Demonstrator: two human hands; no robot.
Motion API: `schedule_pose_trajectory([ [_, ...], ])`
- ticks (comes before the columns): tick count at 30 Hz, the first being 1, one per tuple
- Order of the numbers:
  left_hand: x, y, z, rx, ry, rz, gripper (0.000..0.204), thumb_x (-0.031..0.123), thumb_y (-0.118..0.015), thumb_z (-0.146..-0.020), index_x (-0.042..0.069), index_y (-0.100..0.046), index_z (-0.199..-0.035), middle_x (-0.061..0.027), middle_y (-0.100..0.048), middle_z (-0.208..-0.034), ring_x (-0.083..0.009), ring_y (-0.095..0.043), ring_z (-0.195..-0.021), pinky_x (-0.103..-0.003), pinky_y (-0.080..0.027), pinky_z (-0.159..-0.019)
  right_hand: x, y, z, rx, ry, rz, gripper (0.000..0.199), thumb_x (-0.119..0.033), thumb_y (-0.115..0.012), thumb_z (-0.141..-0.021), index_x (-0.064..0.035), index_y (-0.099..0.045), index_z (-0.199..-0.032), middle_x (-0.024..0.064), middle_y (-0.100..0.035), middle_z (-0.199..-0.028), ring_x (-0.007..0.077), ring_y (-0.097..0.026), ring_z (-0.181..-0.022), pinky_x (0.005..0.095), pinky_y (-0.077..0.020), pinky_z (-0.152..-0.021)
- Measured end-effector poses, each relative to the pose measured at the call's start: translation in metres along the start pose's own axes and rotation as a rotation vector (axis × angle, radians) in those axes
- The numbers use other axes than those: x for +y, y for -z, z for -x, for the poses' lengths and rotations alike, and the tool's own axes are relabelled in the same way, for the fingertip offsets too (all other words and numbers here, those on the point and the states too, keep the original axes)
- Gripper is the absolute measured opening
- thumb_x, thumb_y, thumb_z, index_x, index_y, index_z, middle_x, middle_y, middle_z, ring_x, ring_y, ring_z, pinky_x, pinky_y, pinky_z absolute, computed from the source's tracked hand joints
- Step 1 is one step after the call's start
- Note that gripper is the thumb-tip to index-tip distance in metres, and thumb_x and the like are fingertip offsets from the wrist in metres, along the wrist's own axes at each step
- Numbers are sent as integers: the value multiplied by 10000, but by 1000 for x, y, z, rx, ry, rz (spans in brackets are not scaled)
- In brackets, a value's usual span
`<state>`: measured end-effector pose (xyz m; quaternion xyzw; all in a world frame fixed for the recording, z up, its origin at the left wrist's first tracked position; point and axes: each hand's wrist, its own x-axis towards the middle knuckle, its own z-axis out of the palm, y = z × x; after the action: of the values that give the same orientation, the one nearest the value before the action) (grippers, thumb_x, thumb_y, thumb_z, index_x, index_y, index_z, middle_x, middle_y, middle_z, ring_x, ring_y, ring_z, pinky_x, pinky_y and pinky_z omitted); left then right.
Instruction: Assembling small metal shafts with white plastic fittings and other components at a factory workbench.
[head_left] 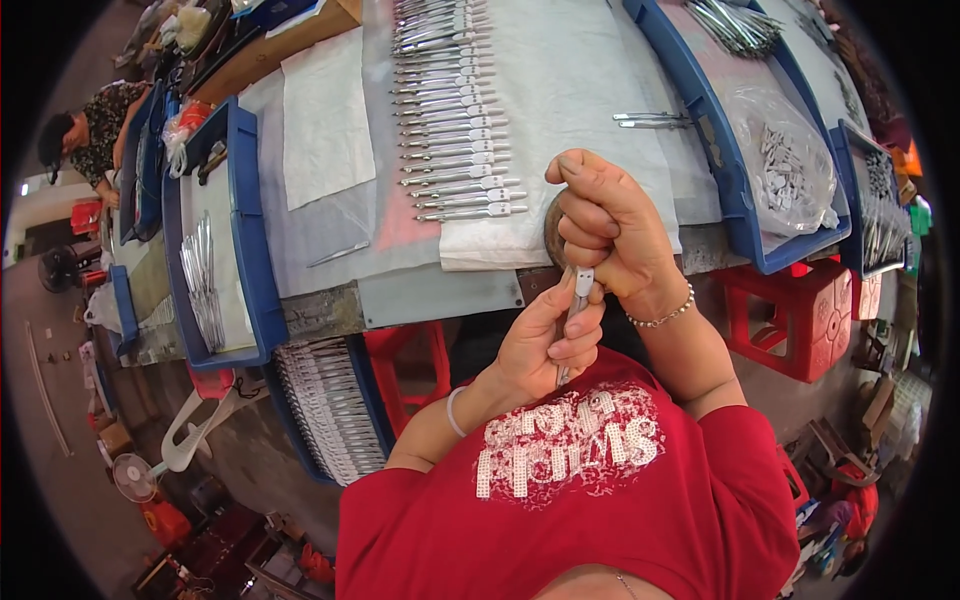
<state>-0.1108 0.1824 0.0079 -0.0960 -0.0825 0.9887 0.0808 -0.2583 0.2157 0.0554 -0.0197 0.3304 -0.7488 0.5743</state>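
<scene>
My left hand (545, 345) grips a slim metal tool (577, 305) upright, close to my chest. The tool's silvery head (583, 280) pokes up between my fingers. My right hand (605, 228) is curled above it, fingertips pinching the tool's top end, with a round brownish object (552, 232) partly hidden behind the fingers. Just beyond my hands, a long row of similar metal tools (450, 120) lies on a white cloth (560, 90) on the workbench.
Blue trays (250, 250) hold more metal pieces at left and right. A clear bag of small parts (790, 165) sits in the right tray. A red plastic stool (800, 320) stands under the bench. Another person (85, 135) sits at far left.
</scene>
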Motion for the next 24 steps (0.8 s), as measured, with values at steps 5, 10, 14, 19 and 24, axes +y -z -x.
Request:
schedule_pose_trajectory([
  [5, 3, -5, 0, 30, -5, -45, 293, 339, -419, -962, 57, -478, -1016, 31, -437, -656, -29, -317, -429, -180, -256, -408, -3, 1, -2, -30, -34, 1, 156, -193, -455, -947, -46, -505, -930, -78, -214, -475, 23, -139, -393, 185, -107, -354],
  [10, 5, -12, 2, 75, -36, -130, 301, 327, -373, -981, 39, -463, -993, 23, -425, -645, -29, -321, -424, -171, -258, -396, -11, -1, 5, 19, 151, 172, 149, -147, -480, -931, -32, -506, -1023, 1, -473, -692, 51, -418, -550, 188, -366, -486],
  [14, 16, -15, 6, 75, -80, -142, 311, 332, -378, -979, 38, -479, -986, 27, -423, -629, -25, -308, -412, -169, -254, -392, -28, 36, 14, 173, 481, 654, 231, -124, -531, -902, -9, -500, -1101, 75, -568, -983, 98, -549, -806, 241, -475, -715],
  [19, 23, -20, 4, 66, -81, -280, 328, 349, -385, -974, 36, -484, -980, 30, -421, -617, -20, -298, -400, -172, -250, -385, -34, 46, 39, 136, 411, 532, 132, -86, -497, -913, -5, -528, -1013, 71, -590, -914, 102, -570, -760, 232, -468, -725],
  [24, 14, -25, 1, 82, -43, -372, 347, 369, -397, -966, 35, -487, -976, 31, -428, -612, -16, -293, -394, -178, -247, -378, -20, 4, 31, -3, 245, 128, 139, -142, -513, -916, -20, -534, -979, 75, -594, -889, 123, -582, -725, 252, -479, -710],
])
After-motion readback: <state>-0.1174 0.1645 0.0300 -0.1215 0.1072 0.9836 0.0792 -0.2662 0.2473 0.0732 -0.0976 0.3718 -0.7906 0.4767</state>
